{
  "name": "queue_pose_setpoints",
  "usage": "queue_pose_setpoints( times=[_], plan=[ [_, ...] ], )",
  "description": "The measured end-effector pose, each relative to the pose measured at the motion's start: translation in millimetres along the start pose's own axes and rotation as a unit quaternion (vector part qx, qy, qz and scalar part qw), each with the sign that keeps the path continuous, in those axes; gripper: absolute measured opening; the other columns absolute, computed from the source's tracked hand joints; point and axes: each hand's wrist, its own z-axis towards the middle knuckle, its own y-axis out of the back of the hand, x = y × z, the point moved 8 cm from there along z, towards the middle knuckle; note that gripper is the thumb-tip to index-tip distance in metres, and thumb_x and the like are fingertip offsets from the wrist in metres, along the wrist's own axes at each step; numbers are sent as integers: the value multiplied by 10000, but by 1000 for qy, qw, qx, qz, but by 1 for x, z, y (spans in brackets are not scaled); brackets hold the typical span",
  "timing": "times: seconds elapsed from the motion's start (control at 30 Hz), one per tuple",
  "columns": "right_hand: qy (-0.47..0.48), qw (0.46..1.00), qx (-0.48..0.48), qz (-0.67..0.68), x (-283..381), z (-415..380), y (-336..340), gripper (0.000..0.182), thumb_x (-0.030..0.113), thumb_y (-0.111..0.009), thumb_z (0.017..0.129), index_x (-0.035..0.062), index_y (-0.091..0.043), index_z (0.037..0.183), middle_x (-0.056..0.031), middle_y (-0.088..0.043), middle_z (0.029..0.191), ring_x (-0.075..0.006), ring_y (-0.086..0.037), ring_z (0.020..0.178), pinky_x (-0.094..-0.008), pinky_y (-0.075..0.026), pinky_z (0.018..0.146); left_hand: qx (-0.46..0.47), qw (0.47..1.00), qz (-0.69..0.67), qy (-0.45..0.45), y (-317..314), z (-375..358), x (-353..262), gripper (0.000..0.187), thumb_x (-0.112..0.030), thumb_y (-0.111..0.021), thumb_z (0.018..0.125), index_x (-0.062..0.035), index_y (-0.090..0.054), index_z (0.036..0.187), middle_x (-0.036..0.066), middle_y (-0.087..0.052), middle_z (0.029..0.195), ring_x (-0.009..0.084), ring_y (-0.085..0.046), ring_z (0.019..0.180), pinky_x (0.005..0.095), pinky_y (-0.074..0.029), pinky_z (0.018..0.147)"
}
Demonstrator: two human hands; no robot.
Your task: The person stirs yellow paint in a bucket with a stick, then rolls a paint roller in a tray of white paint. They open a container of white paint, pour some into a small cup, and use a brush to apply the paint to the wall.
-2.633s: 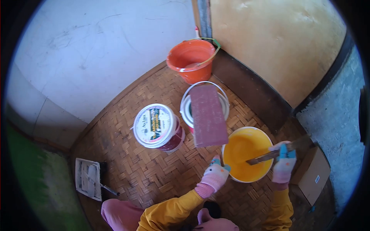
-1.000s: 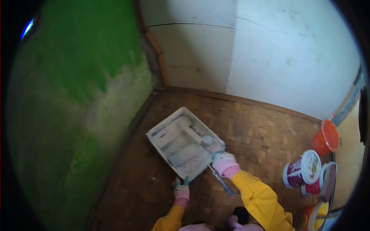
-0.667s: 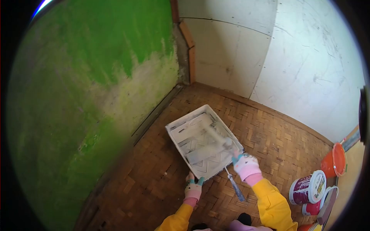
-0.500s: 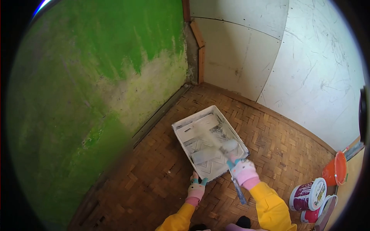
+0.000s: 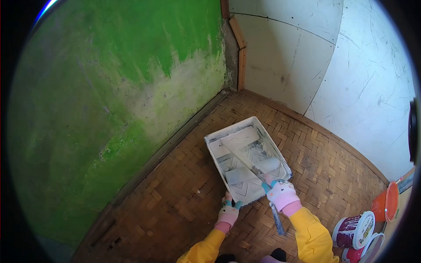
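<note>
Tray [image 5: 240, 135] on woven floor [image 5: 175, 193] | left hand [image 5: 228, 212]: grip pinching its near corner | right hand [image 5: 280, 193]: grip wrapped round pale stick [image 5: 239, 155]

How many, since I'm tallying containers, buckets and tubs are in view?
3, right of the tray: an orange bucket, a purple tub nearer the person, and a red tub at the bottom edge, partly hidden. Others may be hidden.

From where I'm standing, a hand could slip along the woven floor [image 5: 180, 168] between the tray [image 5: 245, 136] and green wall [image 5: 127, 92], easy. Loads of room toward the purple tub [image 5: 344, 231] and orange bucket [image 5: 385, 202]. Inside, the pale stick [image 5: 237, 153] and white roller [image 5: 238, 175] clog the middle; left hand [image 5: 229, 214] and right hand [image 5: 283, 193] crowd the near edge.
</note>
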Motion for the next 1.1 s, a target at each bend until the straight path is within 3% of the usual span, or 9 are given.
queue_pose_setpoints(
  times=[0.3,0.37,0.47,0.7,0.77,0.83,0.9,0.97,1.1],
  plan=[
    [67,998,3,5,26,-3,6,382,413,-437,860,186,-531,1153,-183,-628,790,-342,-610,781,-423,-467,747,0,1000,-15,-2,6,-3,-10,741,-407,-557,815,-114,-175,1378,225,-351,1286,420,-412,1126,434,-387,903],
    [45,999,27,-7,24,-13,14,371,413,-432,863,172,-546,1121,-172,-634,794,-338,-612,783,-417,-473,743,-7,1000,-4,1,8,-2,-5,738,-402,-561,815,-118,-177,1379,221,-354,1283,419,-413,1125,434,-389,899],
    [-84,994,62,45,-11,-5,12,354,388,-415,874,155,-548,1104,-180,-630,888,-336,-603,849,-418,-467,765,-17,999,-26,-12,7,-3,-7,744,-401,-568,812,-126,-175,1380,218,-355,1283,417,-414,1125,431,-390,899],
    [24,997,-10,66,20,-19,17,322,383,-444,866,194,-565,1098,-197,-618,808,-369,-594,799,-447,-477,723,-7,1000,-8,-2,4,0,-5,755,-430,-541,822,-113,-151,1385,209,-333,1314,404,-403,1150,439,-396,902],
    [6,996,1,89,3,-8,16,324,391,-459,856,213,-566,1104,-194,-619,820,-370,-593,801,-439,-476,734,-3,1000,-6,4,9,-3,-9,752,-425,-542,823,-113,-151,1385,211,-334,1314,404,-403,1151,440,-396,902],
    [-75,997,-18,8,-29,2,15,337,386,-431,869,164,-561,1085,-189,-627,852,-359,-598,815,-432,-469,747,-2,1000,-23,-1,10,-6,-12,751,-411,-548,822,-115,-151,1387,213,-332,1315,403,-405,1151,443,-396,901],
    [-57,996,-59,32,-39,2,33,336,375,-443,864,146,-560,1080,-194,-627,840,-355,-601,806,-441,-470,735,-3,1000,-12,5,5,-2,-6,750,-405,-552,821,-115,-154,1386,211,-332,1316,403,-406,1150,443,-396,901],
    [-103,991,-80,32,-51,4,42,329,360,-456,860,137,-559,1078,-188,-628,846,-356,-599,806,-448,-467,733,-6,1000,-3,14,3,-1,-4,749,-400,-556,820,-115,-156,1385,210,-333,1317,404,-407,1148,443,-397,900],
    [-92,995,-39,7,-44,2,40,314,340,-451,866,139,-565,1079,-201,-620,883,-365,-596,822,-438,-474,742,-30,999,-22,-22,4,-1,-5,751,-386,-577,809,-133,-163,1383,214,-355,1287,413,-424,1115,432,-400,889]
  ],
)
